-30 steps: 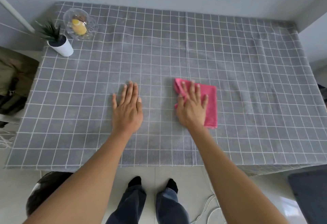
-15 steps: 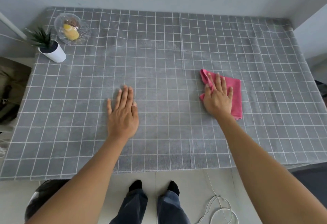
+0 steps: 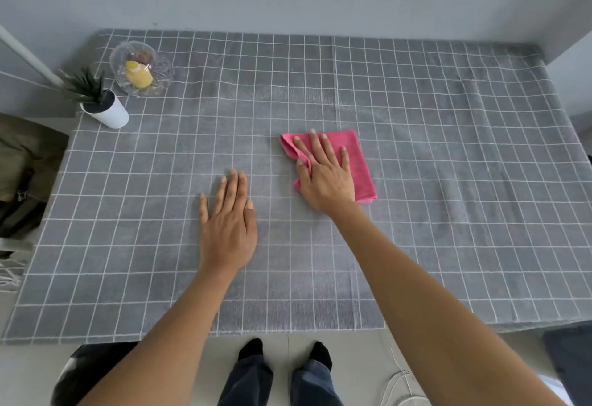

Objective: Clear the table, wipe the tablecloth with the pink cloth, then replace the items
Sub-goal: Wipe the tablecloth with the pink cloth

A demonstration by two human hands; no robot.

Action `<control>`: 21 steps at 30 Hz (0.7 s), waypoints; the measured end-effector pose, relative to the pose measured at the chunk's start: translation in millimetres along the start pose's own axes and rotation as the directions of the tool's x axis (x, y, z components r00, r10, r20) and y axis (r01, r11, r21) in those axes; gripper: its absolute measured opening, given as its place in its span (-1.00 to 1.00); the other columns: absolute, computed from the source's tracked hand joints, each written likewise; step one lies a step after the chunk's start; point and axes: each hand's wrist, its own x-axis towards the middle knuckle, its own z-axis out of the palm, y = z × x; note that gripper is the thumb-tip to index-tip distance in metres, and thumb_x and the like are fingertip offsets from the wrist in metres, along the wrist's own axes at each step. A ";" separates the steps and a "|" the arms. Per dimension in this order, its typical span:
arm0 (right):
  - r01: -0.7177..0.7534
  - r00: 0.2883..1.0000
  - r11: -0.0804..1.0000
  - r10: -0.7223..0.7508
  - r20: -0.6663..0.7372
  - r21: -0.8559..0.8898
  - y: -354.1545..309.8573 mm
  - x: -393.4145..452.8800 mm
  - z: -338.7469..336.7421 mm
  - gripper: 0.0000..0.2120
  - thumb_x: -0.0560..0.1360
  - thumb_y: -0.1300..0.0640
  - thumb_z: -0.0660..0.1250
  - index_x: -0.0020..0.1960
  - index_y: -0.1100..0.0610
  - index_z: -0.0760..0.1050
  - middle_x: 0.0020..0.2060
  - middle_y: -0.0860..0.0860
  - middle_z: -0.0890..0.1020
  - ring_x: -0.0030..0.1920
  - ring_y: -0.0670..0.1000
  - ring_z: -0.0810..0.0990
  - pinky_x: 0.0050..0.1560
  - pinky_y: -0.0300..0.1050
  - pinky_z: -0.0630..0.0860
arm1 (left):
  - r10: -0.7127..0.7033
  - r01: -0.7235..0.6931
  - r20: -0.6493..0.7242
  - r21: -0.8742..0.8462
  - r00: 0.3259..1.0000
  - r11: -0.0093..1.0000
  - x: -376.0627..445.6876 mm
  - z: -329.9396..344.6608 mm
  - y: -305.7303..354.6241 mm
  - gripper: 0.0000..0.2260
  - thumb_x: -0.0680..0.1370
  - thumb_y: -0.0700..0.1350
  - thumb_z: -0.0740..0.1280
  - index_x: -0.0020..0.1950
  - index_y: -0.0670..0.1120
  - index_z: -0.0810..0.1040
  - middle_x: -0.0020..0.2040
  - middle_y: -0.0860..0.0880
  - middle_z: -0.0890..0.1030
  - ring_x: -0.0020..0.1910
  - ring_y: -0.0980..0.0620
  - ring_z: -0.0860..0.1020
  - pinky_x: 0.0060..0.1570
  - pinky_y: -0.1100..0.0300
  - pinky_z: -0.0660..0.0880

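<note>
The folded pink microfibre cloth (image 3: 355, 162) lies flat near the middle of the grey tablecloth with a white grid pattern (image 3: 448, 181), which covers the whole tabletop. The right hand (image 3: 323, 174) presses on the cloth's left part with straight, spread fingers, its grip apart, palm down; the cloth's right strip and near corner show past the hand. The left hand (image 3: 229, 223) lies flat on the bare tablecloth just to the left of the right hand, fingers straight and close together, its grip likewise apart and holding nothing.

To the right of the cloth the tablecloth runs bare to the right edge, where a grey wall closes in at the far corner. The far edge meets the grey back wall. Toward the near edge, past both forearms, the cloth hangs a little over the tabletop's rim above the pale floor.

In the far left corner stand two things, well apart from both hands: a clear cut-glass bowl (image 3: 160, 82) holding a yellow object (image 3: 138, 75), and just beside it, nearer the left edge, a small green spiky plant in a white cylindrical pot (image 3: 109, 112). Beyond the left edge lies an olive-green bag (image 3: 22, 162).
</note>
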 end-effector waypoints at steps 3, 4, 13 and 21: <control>-0.080 0.997 0.997 0.080 -0.009 -0.016 32.5 7.3 -9.8 -0.50 0.63 -0.09 -0.19 0.53 -0.20 -0.24 0.56 -0.08 -0.13 0.55 -0.03 -0.22 0.50 0.12 -0.29 | -0.002 0.002 0.013 -0.005 1.000 1.000 -1.2 -0.5 -0.5 -0.50 0.62 0.04 -0.25 0.57 -0.01 -0.13 0.57 0.07 -0.12 0.54 0.12 -0.19 0.51 -0.08 -0.19; -0.138 0.990 0.990 0.137 -0.018 -0.022 45.9 8.3 -14.0 -0.50 0.62 -0.11 -0.21 0.51 -0.21 -0.29 0.56 -0.07 -0.15 0.54 -0.02 -0.23 0.50 0.14 -0.28 | -0.003 0.003 0.016 -0.003 1.000 1.000 -1.5 -0.6 -0.8 -0.50 0.62 0.04 -0.25 0.56 -0.01 -0.14 0.57 0.08 -0.13 0.53 0.12 -0.20 0.51 -0.08 -0.20; -0.460 0.881 0.879 0.470 -0.058 0.125 72.8 3.8 -34.2 -0.49 0.63 -0.04 -0.16 0.57 -0.12 -0.16 0.57 -0.02 -0.15 0.55 0.01 -0.24 0.49 0.20 -0.29 | 0.008 -0.008 0.042 -0.011 0.999 1.000 6.8 -7.2 -0.4 -0.50 0.60 0.05 -0.26 0.55 -0.02 -0.15 0.55 0.09 -0.14 0.53 0.12 -0.18 0.48 -0.08 -0.28; -0.265 0.960 0.960 0.271 -0.066 0.092 7.3 47.3 -12.6 -0.48 0.63 -0.05 -0.13 0.56 -0.13 -0.17 0.57 -0.03 -0.15 0.55 0.02 -0.24 0.46 0.19 -0.33 | 0.083 -0.083 0.007 0.014 0.997 0.996 135.6 -23.3 -23.5 -0.54 0.67 -0.01 -0.12 0.57 -0.04 -0.11 0.57 0.05 -0.13 0.55 0.10 -0.17 0.48 0.01 -0.29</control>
